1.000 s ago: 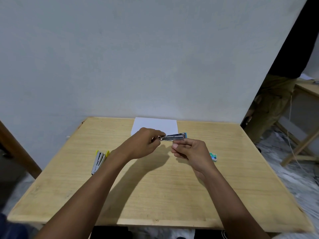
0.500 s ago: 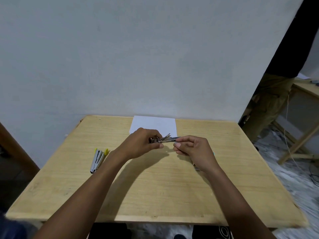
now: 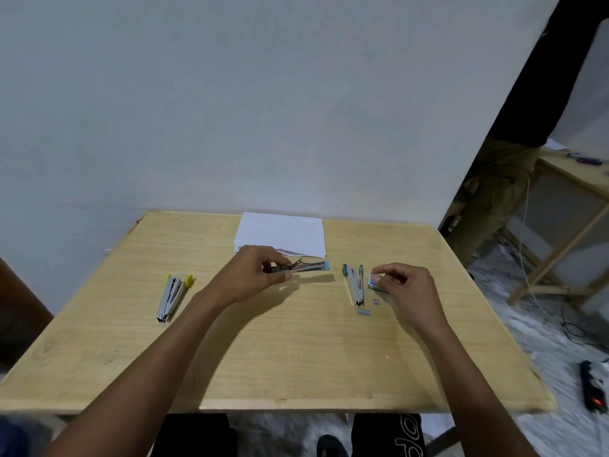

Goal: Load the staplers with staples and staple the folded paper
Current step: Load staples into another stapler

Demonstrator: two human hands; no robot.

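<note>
table (image 3: 296, 357) | paper (image 3: 280, 232) at far edge | left hand (image 3: 250, 275) grips blue stapler (image 3: 311, 266)

Legible text, one item only: black garment (image 3: 372, 433) below the near edge of the table (image 3: 296, 357), right of centre. It carries white outlined letters, turned sideways and cut by the frame edge. The rounded forms look like "o" flanked by "p" or "d"; the whole word is not readable.

Staple box (image 3: 374, 281), right side: coloured printed face, print too small and blurred to read.

Paper (image 3: 280, 232), far centre: faint grey marks, none resolvable as words.

Yellow stapler (image 3: 171, 296) at left, blue stapler (image 3: 311, 266) at centre, green stapler (image 3: 355, 285) at right: any markings too small to make out.
</note>
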